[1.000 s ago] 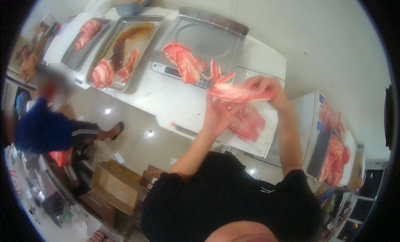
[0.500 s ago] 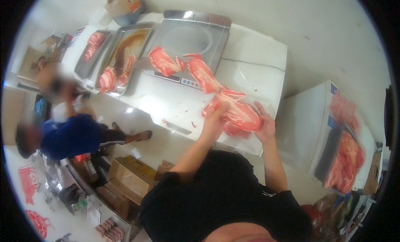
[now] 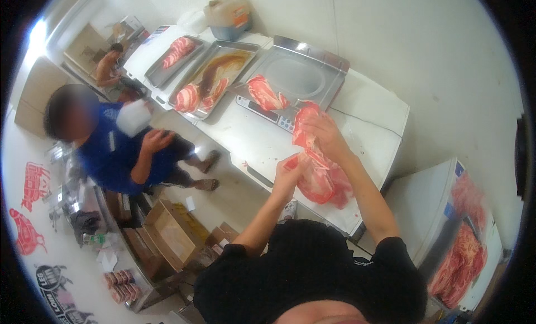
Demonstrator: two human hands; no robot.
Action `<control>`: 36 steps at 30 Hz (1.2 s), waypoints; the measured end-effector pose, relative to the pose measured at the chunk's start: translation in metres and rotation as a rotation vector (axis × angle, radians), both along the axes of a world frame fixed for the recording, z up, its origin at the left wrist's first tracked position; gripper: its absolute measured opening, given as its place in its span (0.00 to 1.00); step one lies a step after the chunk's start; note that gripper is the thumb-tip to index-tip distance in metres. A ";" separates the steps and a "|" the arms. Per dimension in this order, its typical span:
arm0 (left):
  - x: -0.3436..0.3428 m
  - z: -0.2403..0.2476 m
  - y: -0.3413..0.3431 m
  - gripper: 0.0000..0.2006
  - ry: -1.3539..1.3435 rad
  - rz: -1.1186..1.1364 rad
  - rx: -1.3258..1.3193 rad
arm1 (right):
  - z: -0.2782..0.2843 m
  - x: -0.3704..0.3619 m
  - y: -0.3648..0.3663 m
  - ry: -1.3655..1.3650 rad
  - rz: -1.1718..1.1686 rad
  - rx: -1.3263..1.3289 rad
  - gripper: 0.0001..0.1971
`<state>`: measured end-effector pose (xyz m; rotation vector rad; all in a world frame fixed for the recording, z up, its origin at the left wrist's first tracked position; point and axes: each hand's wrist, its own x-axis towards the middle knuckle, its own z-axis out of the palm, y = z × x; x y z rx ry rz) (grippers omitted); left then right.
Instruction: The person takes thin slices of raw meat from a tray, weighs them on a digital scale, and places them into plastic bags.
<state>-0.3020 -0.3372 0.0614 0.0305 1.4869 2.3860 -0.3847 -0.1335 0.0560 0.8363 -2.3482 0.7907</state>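
Observation:
Thin slices of raw, marbled red meat [image 3: 316, 185] lie in a pile at the near part of the white table, below my hands. My left hand [image 3: 289, 176] pinches the edge of the slices from the left side. Farther up, my right hand [image 3: 326, 135] reaches over from the right, its fingers closed on another meat slice [image 3: 303, 123] that stretches toward the scale. On the near edge of the steel-topped digital scale [image 3: 301, 73] rests a separate folded bundle of meat slices [image 3: 266, 92].
Left of the scale, a steel tray [image 3: 237, 48] holds meat and brown liquid; a smaller tray [image 3: 159, 74] of meat lies beyond. A plastic jug [image 3: 228, 17] stands behind. More meat [image 3: 460, 262] fills a tray at right. A person in blue [image 3: 114, 151] stands left; another sits farther back.
The view has swung, shifting the table rightward. My right hand has gone from the pile's right end to the upper slice near the scale. The person in blue has turned and stands more upright.

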 end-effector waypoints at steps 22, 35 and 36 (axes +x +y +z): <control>-0.051 0.029 0.063 0.17 -0.077 -0.360 0.250 | 0.083 0.087 0.115 -0.768 -0.085 -1.008 0.20; -0.045 0.036 0.109 0.16 -0.149 -0.495 0.228 | 0.029 0.142 0.096 -0.538 -0.300 -0.833 0.18; -0.044 0.036 0.113 0.16 -0.144 -0.497 0.208 | 0.026 0.144 0.098 -0.488 -0.339 -0.792 0.18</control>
